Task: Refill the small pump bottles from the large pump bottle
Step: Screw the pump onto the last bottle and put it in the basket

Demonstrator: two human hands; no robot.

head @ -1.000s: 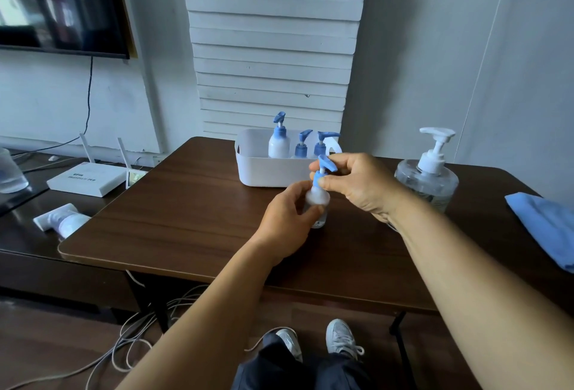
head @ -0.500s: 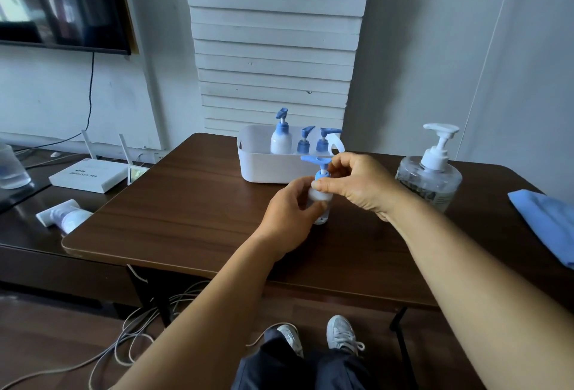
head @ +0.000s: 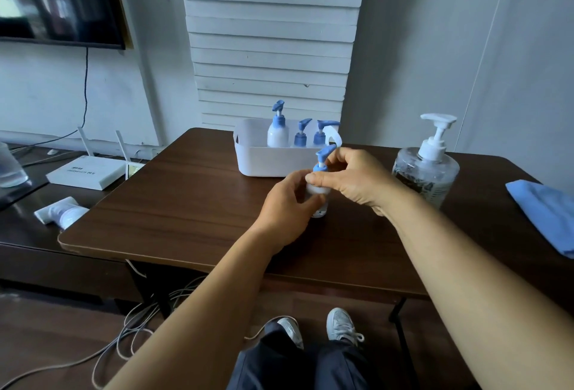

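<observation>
A small pump bottle (head: pixel 318 195) is held upright on the bench (head: pixel 192 203): its body is gripped by the left hand (head: pixel 287 211), and its blue collar is pinched by the right hand (head: pixel 354 180). Most of the translucent body is hidden by fingers; the fill level cannot be made out. Just beyond the hands, three small bottles (head: pixel 277 134) are kept in a white bin (head: pixel 264 159). Right of the hands, the large pump bottle (head: pixel 427 169) is seen, clear with a white pump.
</observation>
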